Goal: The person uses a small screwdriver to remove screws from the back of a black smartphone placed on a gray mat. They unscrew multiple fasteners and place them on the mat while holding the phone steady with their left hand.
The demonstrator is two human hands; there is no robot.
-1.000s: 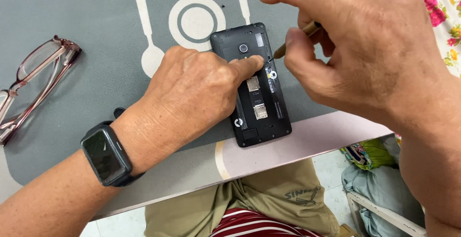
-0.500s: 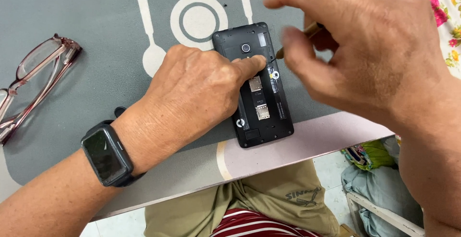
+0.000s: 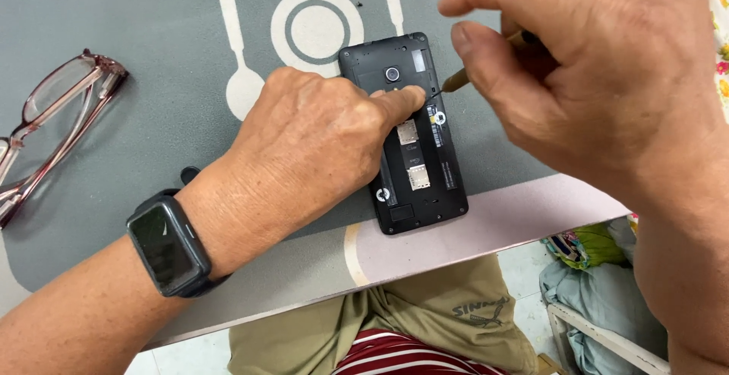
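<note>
Phone [image 3: 414, 140] near table edge [image 3: 486, 250], hands [image 3: 319, 136] crowding.

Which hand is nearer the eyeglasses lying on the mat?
Left. The left hand rests on the phone, right of the eyeglasses; the right hand is farther right.

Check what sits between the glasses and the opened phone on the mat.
In the head view, the left hand lies there, its forefinger pressing the phone; beside the glasses is bare grey mat.
</note>
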